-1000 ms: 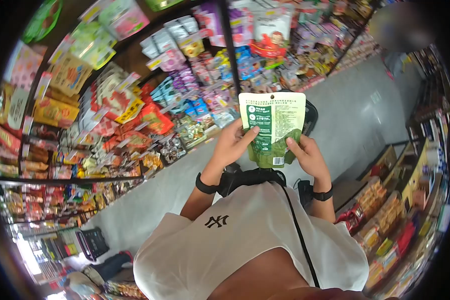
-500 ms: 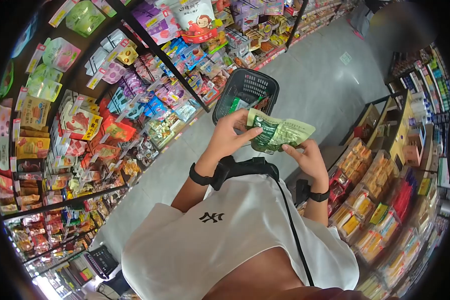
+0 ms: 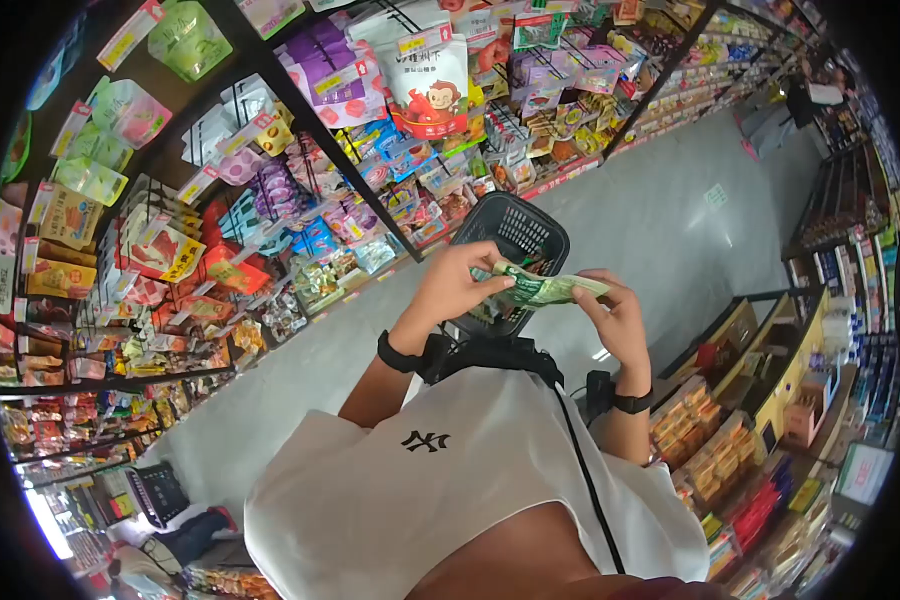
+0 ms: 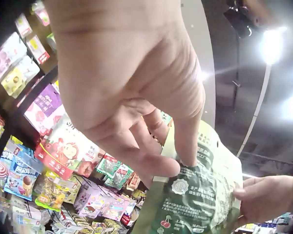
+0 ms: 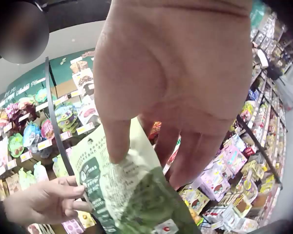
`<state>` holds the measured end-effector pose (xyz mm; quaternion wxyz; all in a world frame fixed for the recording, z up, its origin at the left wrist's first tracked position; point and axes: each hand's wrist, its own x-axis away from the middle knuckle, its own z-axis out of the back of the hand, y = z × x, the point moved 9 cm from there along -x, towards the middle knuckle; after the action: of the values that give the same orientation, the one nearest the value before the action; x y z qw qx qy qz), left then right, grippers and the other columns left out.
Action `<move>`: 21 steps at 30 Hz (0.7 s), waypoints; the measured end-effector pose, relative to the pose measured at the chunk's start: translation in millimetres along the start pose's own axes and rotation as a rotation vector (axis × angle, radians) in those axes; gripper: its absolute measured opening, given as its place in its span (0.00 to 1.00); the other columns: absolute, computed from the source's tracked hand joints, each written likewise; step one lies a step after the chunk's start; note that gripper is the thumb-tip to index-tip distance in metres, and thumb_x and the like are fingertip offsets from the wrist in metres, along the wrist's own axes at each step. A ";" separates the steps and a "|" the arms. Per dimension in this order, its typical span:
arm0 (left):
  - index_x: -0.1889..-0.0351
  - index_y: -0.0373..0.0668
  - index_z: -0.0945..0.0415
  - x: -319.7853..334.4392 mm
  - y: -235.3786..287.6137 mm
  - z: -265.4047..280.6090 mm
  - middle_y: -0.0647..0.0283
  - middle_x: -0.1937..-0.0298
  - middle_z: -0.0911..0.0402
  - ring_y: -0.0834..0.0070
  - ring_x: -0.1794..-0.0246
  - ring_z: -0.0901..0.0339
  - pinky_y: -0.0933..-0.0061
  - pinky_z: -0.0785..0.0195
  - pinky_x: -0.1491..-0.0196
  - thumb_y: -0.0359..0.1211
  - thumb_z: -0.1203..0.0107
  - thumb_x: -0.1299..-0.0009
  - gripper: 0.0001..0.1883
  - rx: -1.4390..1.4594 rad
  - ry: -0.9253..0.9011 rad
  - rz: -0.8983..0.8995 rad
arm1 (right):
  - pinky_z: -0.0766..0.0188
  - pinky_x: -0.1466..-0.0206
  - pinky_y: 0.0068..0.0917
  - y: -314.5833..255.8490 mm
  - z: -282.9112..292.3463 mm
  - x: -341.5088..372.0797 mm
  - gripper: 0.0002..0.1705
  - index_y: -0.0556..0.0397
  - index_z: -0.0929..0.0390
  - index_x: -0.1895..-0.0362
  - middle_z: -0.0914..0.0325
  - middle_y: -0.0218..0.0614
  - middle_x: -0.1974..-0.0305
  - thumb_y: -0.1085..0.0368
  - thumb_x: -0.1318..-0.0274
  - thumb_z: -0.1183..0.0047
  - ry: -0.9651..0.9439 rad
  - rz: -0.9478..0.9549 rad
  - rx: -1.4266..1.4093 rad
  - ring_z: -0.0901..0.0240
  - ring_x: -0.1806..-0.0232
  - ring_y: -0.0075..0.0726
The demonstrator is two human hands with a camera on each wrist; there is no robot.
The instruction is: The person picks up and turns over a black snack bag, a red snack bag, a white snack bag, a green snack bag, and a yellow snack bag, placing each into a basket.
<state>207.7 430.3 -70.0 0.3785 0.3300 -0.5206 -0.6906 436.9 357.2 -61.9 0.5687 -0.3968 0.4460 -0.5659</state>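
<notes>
A green snack pouch [image 3: 552, 291] is held between both hands in front of the chest, seen nearly edge-on in the head view. My left hand [image 3: 452, 288] pinches its left edge with thumb and fingers. On the opposite edge, my right hand [image 3: 615, 318] grips it between thumb and fingers. In the left wrist view the pouch [image 4: 198, 202] shows white print, a round emblem and small cherry pictures on dark green. Its pale top, with a hang hole, shows in the right wrist view, where the left hand [image 5: 46, 200] holds the other side.
Beyond the pouch is a black shopping basket [image 3: 538, 237] with several items inside. Racks of hanging snack bags [image 3: 425, 85] line the left and far side. Low shelves of packaged baked goods [image 3: 715, 440] stand at the right. Another person [image 3: 770, 125] is farther down the aisle.
The pouch, upright with its printed back facing the head camera a second ago, has tipped over to nearly edge-on. Both hands stay on it. The basket, mostly hidden before, now shows behind it.
</notes>
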 end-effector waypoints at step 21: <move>0.61 0.40 0.12 -103.4 -274.8 -24.0 0.59 0.71 0.13 0.74 0.69 0.13 0.70 0.23 0.66 0.32 0.31 0.38 0.09 -0.258 0.291 0.585 | 0.25 0.70 0.20 269.4 -44.3 -183.4 0.25 0.58 0.15 0.46 0.11 0.36 0.60 0.48 0.31 0.41 -0.571 -0.504 -0.096 0.14 0.66 0.26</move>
<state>230.2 555.8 -335.6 0.6690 0.2113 -0.4421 -0.5589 479.5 554.6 -321.5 0.4940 -0.6619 0.1841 -0.5329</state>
